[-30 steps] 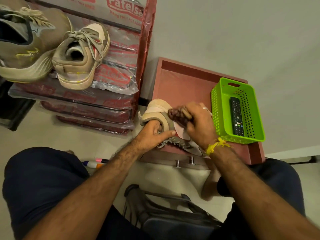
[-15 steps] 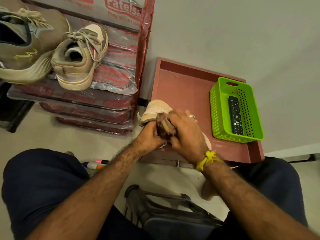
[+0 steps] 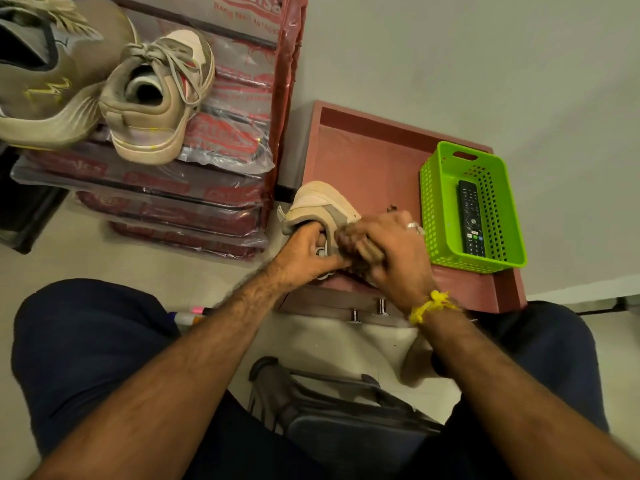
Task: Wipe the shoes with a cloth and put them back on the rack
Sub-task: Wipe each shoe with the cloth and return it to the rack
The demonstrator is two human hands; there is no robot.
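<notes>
Navy trousers frame the view, with a dark bag (image 3: pixel 346 410) on the floor between your knees. Beyond it your left hand (image 3: pixel 304 251) grips the shoe (image 3: pixel 322 202) at its opening, fingers curled inside, likely to steady it on the pink table (image 3: pixel 363 161). Your right hand (image 3: pixel 391 251) clutches the cloth (image 3: pixel 356 244) against the shoe's side, set for wiping. Beside your right hand a green basket (image 3: pixel 436 202) holds a remote (image 3: pixel 470 220), well clear of the rubbing. Further left, the rack (image 3: pixel 284 98), wrapped in plastic, carries two shoes (image 3: pixel 104 91), with room beside them where this one probably returns
</notes>
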